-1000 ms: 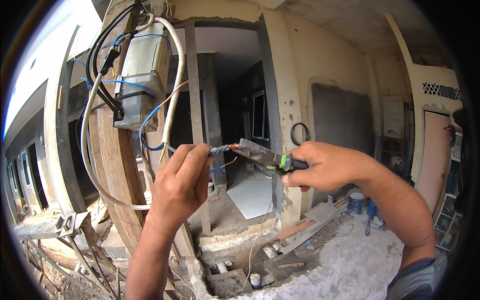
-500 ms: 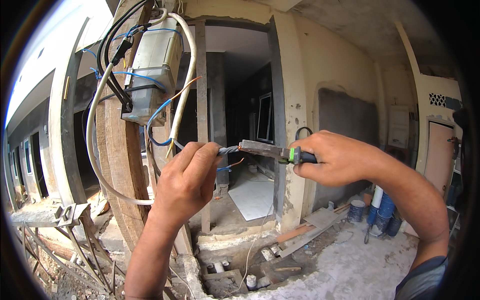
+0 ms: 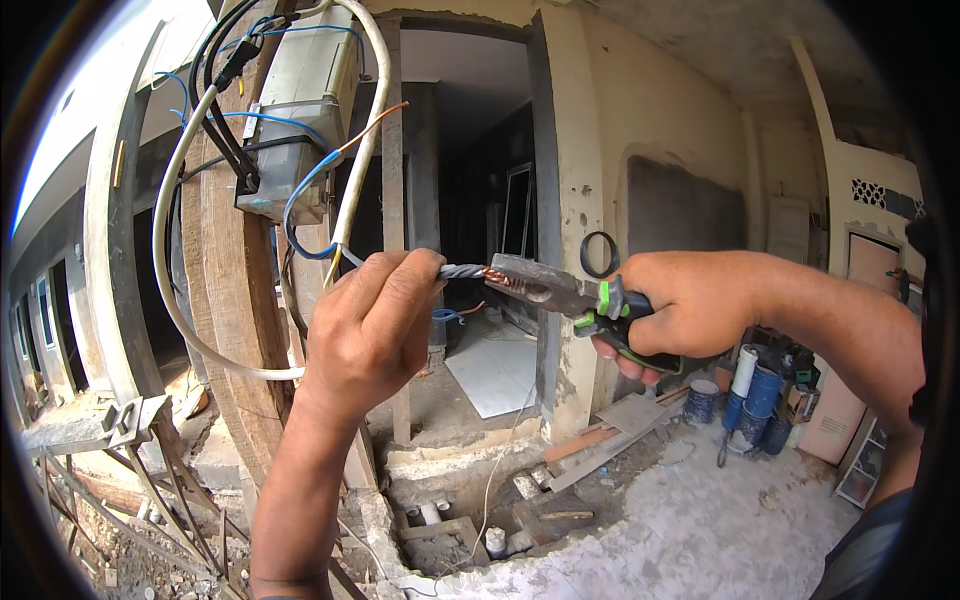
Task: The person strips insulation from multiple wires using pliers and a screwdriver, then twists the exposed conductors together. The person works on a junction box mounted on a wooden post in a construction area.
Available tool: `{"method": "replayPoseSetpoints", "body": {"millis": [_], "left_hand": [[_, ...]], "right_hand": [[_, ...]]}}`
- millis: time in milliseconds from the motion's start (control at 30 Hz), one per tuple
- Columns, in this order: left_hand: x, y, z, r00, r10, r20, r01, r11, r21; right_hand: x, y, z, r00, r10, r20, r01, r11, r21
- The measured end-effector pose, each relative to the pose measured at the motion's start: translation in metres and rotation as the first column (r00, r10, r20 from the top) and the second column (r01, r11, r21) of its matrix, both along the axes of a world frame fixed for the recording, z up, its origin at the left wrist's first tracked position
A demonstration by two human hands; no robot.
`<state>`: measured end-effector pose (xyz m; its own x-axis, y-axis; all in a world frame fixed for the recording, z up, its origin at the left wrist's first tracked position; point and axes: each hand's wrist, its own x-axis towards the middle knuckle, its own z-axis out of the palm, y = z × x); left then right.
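My left hand [image 3: 362, 330] pinches a bundle of grey insulated wires [image 3: 462, 271] twisted together. Their bare copper ends [image 3: 494, 276] are twisted too and meet the jaw tips of the pliers [image 3: 548, 286]. Black-and-green handles of these pliers lie in my right hand [image 3: 695, 300], fingers wrapped round them. A black ring [image 3: 600, 254], perhaps a tape roll, shows just beside that hand; what holds it is unclear. Above my left hand a blue wire [image 3: 298, 205] loops up to a long bared copper end [image 3: 375, 128]. Another blue wire [image 3: 447, 315] with a bare tip pokes out behind the left hand.
A clear-covered electrical box [image 3: 290, 165] hangs on a wooden post [image 3: 225, 290], with a thick white cable [image 3: 172, 240] looping round. Below lies an open pit with pipes [image 3: 432, 512]. Planks [image 3: 610, 450] and blue buckets [image 3: 757, 395] stand or lie to the right.
The pliers have turned in my right hand, showing their jaws and lower handle. More of the twisted copper shows. My left hand keeps its pinch, and the view has shifted slightly.
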<state>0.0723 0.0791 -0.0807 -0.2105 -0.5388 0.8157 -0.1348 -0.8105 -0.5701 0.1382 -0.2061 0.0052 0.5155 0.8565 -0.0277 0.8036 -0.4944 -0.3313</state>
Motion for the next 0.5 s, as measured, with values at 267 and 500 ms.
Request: {"method": "replayPoseSetpoints", "body": {"millis": [267,500], "left_hand": [[-0.001,0.004,0.001,1.0,-0.005,0.002,0.005,1.0,0.007],[-0.01,-0.005,-0.001,0.995,-0.032,-0.095,0.024,0.996,-0.087]], "right_hand": [[-0.006,0.001,0.012,1.0,-0.008,0.013,0.009,0.998,-0.059],[-0.012,-0.001,0.003,0.931,-0.114,0.346,0.127,0.992,-0.016]]}}
